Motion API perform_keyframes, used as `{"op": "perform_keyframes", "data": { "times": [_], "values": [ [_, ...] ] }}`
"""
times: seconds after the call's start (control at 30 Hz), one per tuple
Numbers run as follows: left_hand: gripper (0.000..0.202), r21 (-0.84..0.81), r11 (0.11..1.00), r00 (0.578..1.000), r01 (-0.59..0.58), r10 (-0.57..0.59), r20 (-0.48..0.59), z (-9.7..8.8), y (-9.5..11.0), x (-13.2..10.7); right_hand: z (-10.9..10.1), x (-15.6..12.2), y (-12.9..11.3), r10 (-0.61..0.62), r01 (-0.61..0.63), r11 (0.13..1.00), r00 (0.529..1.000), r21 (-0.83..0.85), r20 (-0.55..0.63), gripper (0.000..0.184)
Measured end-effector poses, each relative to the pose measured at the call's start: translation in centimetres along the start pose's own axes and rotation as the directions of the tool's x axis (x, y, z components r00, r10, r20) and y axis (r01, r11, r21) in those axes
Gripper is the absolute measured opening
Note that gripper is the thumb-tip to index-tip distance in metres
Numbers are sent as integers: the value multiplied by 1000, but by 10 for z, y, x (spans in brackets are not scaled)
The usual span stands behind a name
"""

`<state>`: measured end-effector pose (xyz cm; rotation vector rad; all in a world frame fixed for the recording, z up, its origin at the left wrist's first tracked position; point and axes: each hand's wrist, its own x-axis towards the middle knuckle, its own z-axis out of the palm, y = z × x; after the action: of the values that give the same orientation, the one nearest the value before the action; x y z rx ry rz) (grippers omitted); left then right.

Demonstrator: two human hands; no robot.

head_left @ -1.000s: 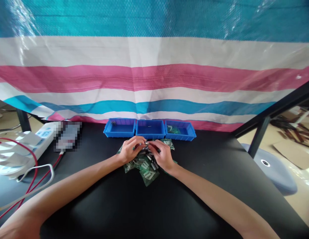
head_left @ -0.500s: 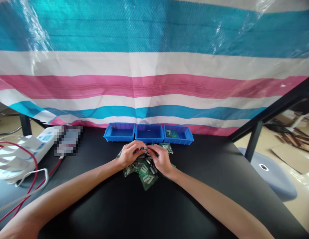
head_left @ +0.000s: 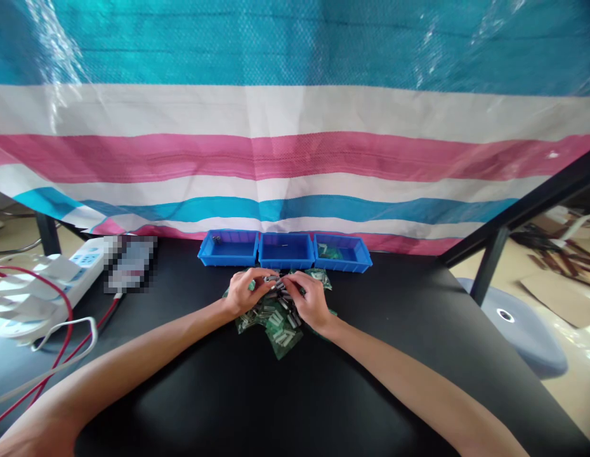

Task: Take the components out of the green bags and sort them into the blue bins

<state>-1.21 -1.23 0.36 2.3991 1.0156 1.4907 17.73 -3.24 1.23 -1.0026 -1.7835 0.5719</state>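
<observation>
My left hand [head_left: 245, 293] pinches a small silvery metal cylinder [head_left: 271, 278] between thumb and fingertips, over a pile of parts. Close by on the right, my right hand [head_left: 310, 298] is closed, its thumb and fingertips together near that cylinder; what they grip is too small to make out. Below both hands lie loose grey metal pins [head_left: 289, 306] and several green clear bags [head_left: 281, 341] with similar short pins inside. Another green bag [head_left: 318, 275] sits just beyond my right hand. My hands partly cover the pile.
Behind the pile stand three blue bins: the left bin [head_left: 228, 261] holds a few small metal parts, the middle bin [head_left: 286, 261] one thin piece, the right bin [head_left: 345, 263] green bags. A power strip [head_left: 85, 257] with cables lies left. A grey stool [head_left: 523, 336] stands right.
The fingertips of my two hands have parted slightly, and the metal cylinder in my left hand shows more clearly. The view has tilted a little; the bins and bags stay put.
</observation>
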Motion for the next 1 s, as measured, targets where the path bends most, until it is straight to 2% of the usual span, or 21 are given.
{"op": "perform_keyframes", "data": {
  "times": [0.2, 0.37, 0.5, 0.6, 0.77, 1.0],
  "values": [
    [15, -7, 996, 996, -91, 91, -14, 0, -6, 0, 0, -1, 1, 5, -5, 1000, 1000, -1, 0, 24],
    [22, -46, 991, 991, -127, 128, 28, -2, -6, 1, 0, -2, 1, 13, -13, 1000, 1000, -10, 10, 20],
    [22, -44, 993, 993, -108, 109, 40, -2, -5, 1, -1, -1, 0, 7, -7, 1000, 1000, 6, 12, 18],
    [18, -16, 996, 996, -83, 83, 11, 1, -8, -1, -1, -1, -1, -2, 2, 1000, 1000, 12, 10, 16],
    [19, -7, 1000, 999, 29, -29, 22, 5, -15, -8, -1, -3, 1, -9, 9, 1000, 1000, -1, 10, 17],
    [21, -4, 999, 998, 47, -47, 49, 5, -15, -10, 1, -4, 3, -77, 80, 996, 995, -50, 61, 16]
  ]
}}
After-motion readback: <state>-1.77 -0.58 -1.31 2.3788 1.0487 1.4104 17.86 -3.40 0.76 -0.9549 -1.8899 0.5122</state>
